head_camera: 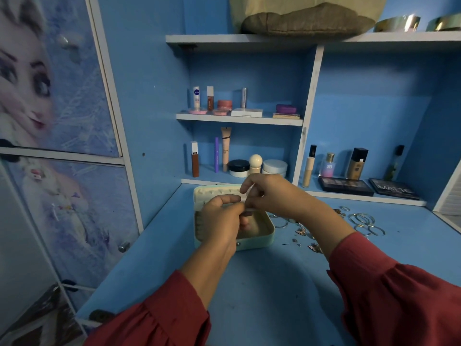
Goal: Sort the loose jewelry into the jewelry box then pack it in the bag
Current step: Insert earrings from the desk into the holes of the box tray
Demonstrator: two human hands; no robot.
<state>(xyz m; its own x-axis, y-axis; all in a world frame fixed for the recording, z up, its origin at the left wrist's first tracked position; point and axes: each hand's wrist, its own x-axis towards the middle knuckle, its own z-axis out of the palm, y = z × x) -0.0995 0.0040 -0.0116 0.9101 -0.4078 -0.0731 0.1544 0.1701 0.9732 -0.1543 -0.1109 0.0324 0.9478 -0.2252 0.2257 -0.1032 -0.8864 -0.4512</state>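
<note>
Blue is everywhere before us: the table (262, 283), the wall and the shelves behind it. On the table, straight ahead of us, sits the mint-green jewelry box (259, 242) with its lid (212, 192) thrown back toward the wall.

We hold both hands over the open box. Our left hand (220, 221) hangs above the box's left half, its fingers (234, 208) curled in toward the thumb. Our right hand (269, 196) meets it from the right, and its fingers (247, 188) bend down to the same spot. Between the two sets of fingertips we seem to pinch one small pale piece, but it is too blurred and too hidden for us to name, and we cannot tell which hand really has it. Red sleeves cover both our forearms.

To the right of the box lies the loose jewelry: a cluster of silver bangles (363, 221) near the table's right edge, a few more rings (280, 222) just beside the box, and small butterfly-shaped pieces (300, 231) scattered in between.

Behind the box, the shelves carry makeup: tubes, jars and bottles (259, 166), and two dark palettes (345, 186) further right. On the top shelf rests a tan bag (306, 18).
</note>
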